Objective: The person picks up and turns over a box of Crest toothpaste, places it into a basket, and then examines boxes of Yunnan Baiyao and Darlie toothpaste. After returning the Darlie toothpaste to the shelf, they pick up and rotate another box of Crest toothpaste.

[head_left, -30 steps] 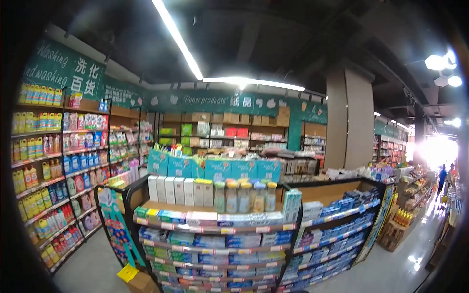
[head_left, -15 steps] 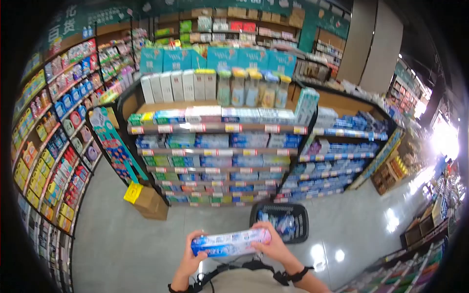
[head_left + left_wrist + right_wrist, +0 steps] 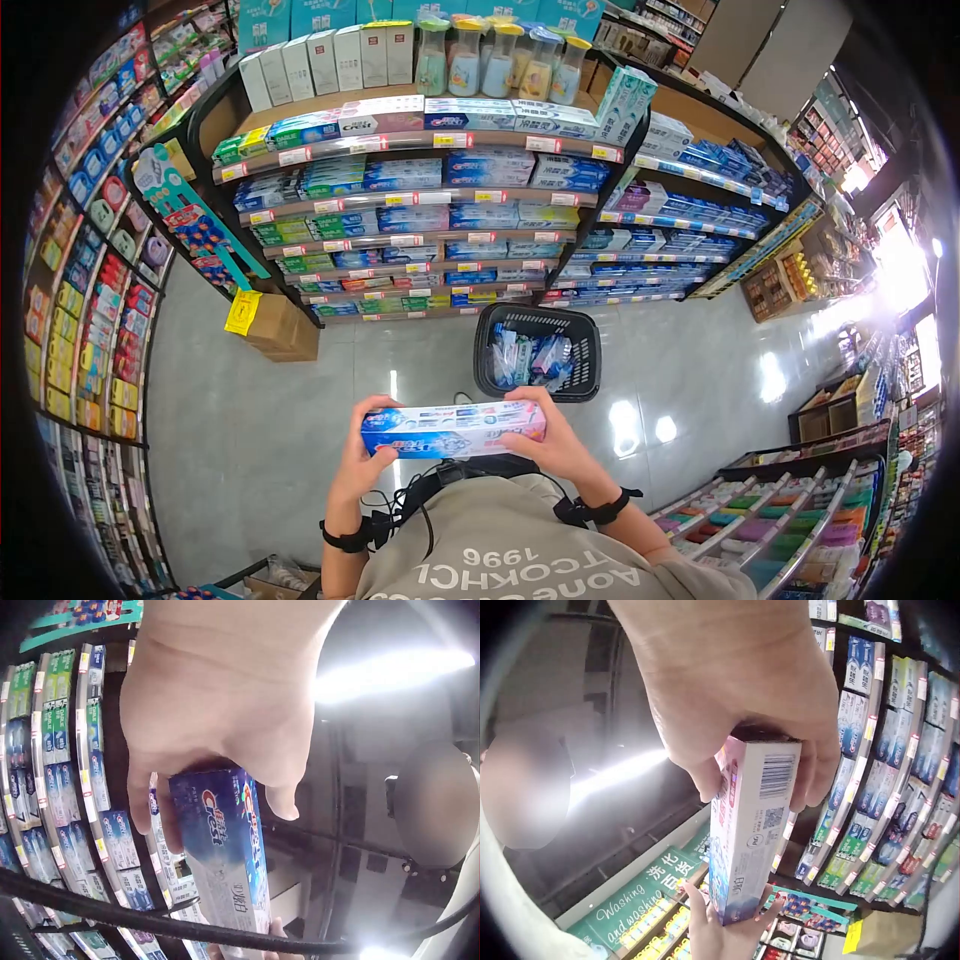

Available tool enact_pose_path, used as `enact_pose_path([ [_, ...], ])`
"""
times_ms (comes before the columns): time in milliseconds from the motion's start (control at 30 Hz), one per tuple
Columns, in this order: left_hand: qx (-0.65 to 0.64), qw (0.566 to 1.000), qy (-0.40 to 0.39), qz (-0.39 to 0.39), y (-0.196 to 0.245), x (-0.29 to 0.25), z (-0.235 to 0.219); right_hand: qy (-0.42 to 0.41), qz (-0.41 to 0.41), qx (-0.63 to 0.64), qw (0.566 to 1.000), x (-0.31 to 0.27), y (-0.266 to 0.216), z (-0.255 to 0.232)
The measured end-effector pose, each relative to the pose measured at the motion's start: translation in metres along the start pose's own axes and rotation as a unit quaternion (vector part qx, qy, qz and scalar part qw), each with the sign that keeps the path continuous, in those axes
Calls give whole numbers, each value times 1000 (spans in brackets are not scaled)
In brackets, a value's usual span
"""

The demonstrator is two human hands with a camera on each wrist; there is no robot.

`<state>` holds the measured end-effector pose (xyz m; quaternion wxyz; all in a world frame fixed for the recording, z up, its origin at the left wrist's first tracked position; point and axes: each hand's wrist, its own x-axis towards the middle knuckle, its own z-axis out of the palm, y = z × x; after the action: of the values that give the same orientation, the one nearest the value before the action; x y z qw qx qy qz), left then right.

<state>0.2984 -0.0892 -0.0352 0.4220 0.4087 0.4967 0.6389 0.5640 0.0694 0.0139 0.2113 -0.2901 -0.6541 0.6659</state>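
A long blue, white and pink Crest toothpaste box (image 3: 455,430) is held level in front of the person's chest. At its blue end the left hand (image 3: 358,450) grips it, thumb on the near side and fingers over the far side. The right hand (image 3: 548,440) pinches the pink end the same way. In the right wrist view, a barcode and a square code show on the white face of the toothpaste box (image 3: 757,802). From the left wrist, the Crest lettering on the toothpaste box (image 3: 217,840) is visible below the palm.
A black shopping basket (image 3: 587,325) with several packages in it stands on the floor ahead. Behind it rises a shelf unit (image 3: 420,205) stocked with toothpaste boxes. To the left are a cardboard box (image 3: 285,325) and shelves of bottles (image 3: 85,330). A slanted rack (image 3: 790,510) stands at right.
The head view has tilted down, bringing both hands and the toothpaste box into sight. Since half a second ago, the basket and shelves appear nearer and the shirt shows more.
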Motion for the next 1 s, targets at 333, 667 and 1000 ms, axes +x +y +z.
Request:
enact_pose_path([
  [333,6,1000,-16,-18,5,5,13,45,17,41,998,-15,7,-3],
  [667,24,998,7,-50,-10,-28,23,51,-1,-2,999,-27,22,-6],
  [1000,46,997,-13,-60,6,-13,43,41,6,26,999,-30,33,-31],
])
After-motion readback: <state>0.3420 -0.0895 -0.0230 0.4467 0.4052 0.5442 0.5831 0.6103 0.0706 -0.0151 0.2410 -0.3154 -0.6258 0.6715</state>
